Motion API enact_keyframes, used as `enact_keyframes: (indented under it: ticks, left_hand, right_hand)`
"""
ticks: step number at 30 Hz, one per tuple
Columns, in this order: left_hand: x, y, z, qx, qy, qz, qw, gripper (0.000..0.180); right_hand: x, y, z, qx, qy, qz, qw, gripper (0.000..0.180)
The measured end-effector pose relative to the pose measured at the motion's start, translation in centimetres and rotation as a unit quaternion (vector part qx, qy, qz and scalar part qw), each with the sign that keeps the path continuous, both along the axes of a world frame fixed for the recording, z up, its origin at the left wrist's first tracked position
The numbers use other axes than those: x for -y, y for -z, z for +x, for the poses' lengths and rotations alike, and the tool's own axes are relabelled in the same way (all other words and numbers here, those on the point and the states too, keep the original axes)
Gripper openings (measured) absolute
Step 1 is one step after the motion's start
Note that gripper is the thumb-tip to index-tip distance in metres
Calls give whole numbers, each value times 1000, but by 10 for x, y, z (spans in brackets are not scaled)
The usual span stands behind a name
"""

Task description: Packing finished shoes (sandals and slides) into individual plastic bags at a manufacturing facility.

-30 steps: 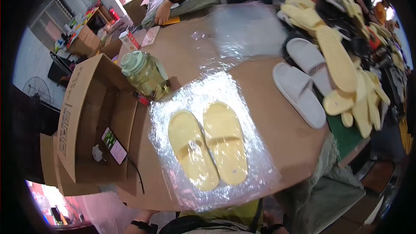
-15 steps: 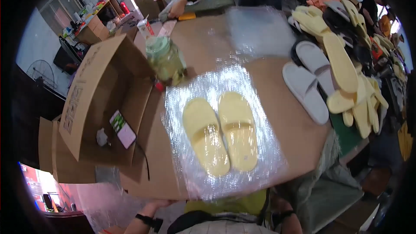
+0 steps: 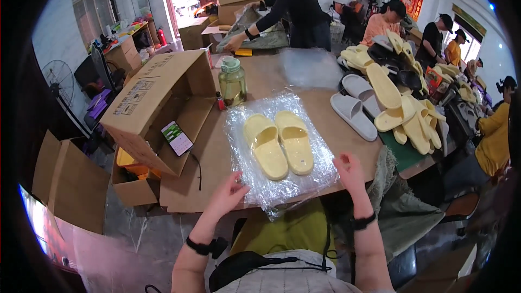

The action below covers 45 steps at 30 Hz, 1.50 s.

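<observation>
A pair of pale yellow slide slippers point(image 3: 268, 149) lies side by side on a crinkled sheet of clear plastic point(image 3: 244, 130), toes away from me. Whether any film covers the slippers, I cannot tell. At the plastic's near left corner is my left hand point(image 3: 230, 191), its fingers loosely bent and apart, holding nothing visible. My right hand point(image 3: 350, 172) hovers by the right edge of the plastic with thumb and fingers spread. Neither hand touches the slippers.
An open cardboard box point(image 3: 157, 97) lies at left with a phone point(image 3: 177, 138) at its opening. A green-lidded jar point(image 3: 232, 81) stands behind. Clear bags point(image 3: 309, 68) lie farther back. Grey slippers point(image 3: 353, 116) and a yellow slipper heap point(image 3: 412, 125) fill the right. People work beyond.
Both my hands have come up from below the table edge to either side of the plastic. The view has tilted up, showing more of the room. The slippers still lie on the plastic.
</observation>
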State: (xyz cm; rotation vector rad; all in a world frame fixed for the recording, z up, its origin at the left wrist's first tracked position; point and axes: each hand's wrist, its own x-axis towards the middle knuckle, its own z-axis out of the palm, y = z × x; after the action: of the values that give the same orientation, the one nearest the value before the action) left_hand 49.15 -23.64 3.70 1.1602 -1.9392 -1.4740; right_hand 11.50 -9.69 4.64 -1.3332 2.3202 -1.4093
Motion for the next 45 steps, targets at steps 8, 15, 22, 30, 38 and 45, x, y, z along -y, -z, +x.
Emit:
enact_keyframes:
  ticks: [8, 15, 22, 30, 38, 45]
  left_hand:
    - [24, 22, -50, 79, -87, -136, 984, 97]
    - [19, 27, -76, 184, -64, -240, 951, 85]
    - [-9, 28, -99, 114, 2, -215, 970, 80]
    - [-23, -5, -89, 111, 41, -455, 883, 80]
    - [-7, 42, -95, 120, 173, -389, 897, 85]
    - [-5, 43, -96, 129, 166, -379, 901, 93]
  right_hand:
    - [57, 60, 5, -51, -1, 111, 992, 54]
    - [23, 53, 0, -43, 3, 179, 983, 40]
    - [-34, 58, -18, -53, 83, 176, 979, 43]
    - [-13, -15, 40, -188, 4, -90, 978, 27]
    - [72, 19, 65, -177, 53, 194, 963, 55]
    - [104, 29, 61, -216, 39, 200, 955, 63]
